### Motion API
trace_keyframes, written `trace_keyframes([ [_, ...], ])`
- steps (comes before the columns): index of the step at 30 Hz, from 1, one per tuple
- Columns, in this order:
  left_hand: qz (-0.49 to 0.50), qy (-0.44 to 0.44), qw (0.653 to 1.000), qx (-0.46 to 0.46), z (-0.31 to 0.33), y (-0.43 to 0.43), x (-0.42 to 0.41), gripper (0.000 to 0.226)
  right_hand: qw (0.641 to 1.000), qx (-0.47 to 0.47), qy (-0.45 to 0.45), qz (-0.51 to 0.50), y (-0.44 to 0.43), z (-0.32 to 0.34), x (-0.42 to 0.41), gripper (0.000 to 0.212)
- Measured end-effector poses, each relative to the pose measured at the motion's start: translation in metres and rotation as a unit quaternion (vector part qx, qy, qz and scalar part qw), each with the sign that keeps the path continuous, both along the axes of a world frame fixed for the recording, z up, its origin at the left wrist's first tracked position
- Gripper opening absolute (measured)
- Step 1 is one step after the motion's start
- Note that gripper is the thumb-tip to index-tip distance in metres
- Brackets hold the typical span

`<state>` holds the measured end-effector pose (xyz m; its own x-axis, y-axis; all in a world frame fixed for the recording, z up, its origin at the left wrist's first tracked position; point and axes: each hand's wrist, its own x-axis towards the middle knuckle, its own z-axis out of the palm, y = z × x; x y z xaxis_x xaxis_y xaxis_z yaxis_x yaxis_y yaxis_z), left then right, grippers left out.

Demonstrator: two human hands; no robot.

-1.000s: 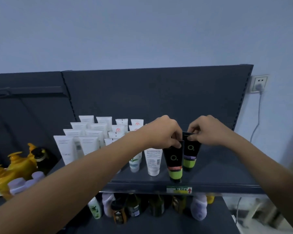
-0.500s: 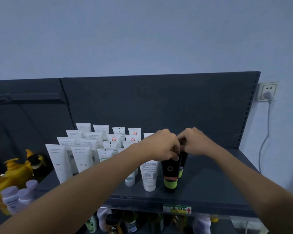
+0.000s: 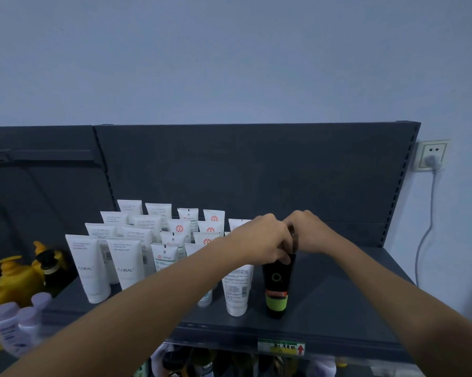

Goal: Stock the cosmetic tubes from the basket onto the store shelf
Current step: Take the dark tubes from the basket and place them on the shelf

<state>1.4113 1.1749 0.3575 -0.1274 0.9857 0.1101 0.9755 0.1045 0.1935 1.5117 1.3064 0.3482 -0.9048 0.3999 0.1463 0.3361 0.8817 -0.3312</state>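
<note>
A black cosmetic tube point(image 3: 277, 284) with a green band stands cap-down near the front of the dark grey shelf point(image 3: 338, 308). My left hand point(image 3: 267, 238) pinches its top edge. My right hand point(image 3: 308, 232) touches the left hand, its fingers curled on the top of a second black tube point(image 3: 292, 233); only a sliver of that tube shows behind the first. A white tube point(image 3: 236, 289) stands just left of the black one. Rows of white tubes point(image 3: 126, 265) fill the shelf's left half. The basket is out of view.
Yellow pump bottles point(image 3: 14, 278) and lilac bottles point(image 3: 25, 319) stand at the lower left. More bottles point(image 3: 180, 363) sit on the shelf below. A price label point(image 3: 281, 346) hangs on the front rail. A wall socket point(image 3: 430, 156) with a cable is at the right.
My right hand has brought the second black tube leftward from beside the first to behind it. Both hands now meet above the tubes. The view has tilted up slightly.
</note>
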Motion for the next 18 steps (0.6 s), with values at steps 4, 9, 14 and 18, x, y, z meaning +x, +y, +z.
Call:
trace_keyframes([
  [4, -0.003, 0.004, 1.000, -0.002, -0.003, 0.005, -0.002, 0.020, 1.000, -0.025, -0.008, 0.012, 0.004, 0.001, -0.003, 0.047],
  [9, -0.004, -0.006, 1.000, 0.002, -0.005, 0.006, -0.004, 0.017, 0.997, -0.076, -0.021, 0.011, 0.009, 0.001, -0.005, 0.054],
  [14, -0.012, -0.007, 1.000, 0.011, -0.008, 0.005, -0.004, 0.014, 0.995, -0.097, -0.028, 0.006, 0.011, -0.001, -0.005, 0.039],
  [18, -0.004, 0.000, 1.000, 0.016, -0.012, 0.005, -0.003, 0.015, 0.993, -0.110, -0.033, -0.005, 0.011, -0.001, -0.006, 0.034],
])
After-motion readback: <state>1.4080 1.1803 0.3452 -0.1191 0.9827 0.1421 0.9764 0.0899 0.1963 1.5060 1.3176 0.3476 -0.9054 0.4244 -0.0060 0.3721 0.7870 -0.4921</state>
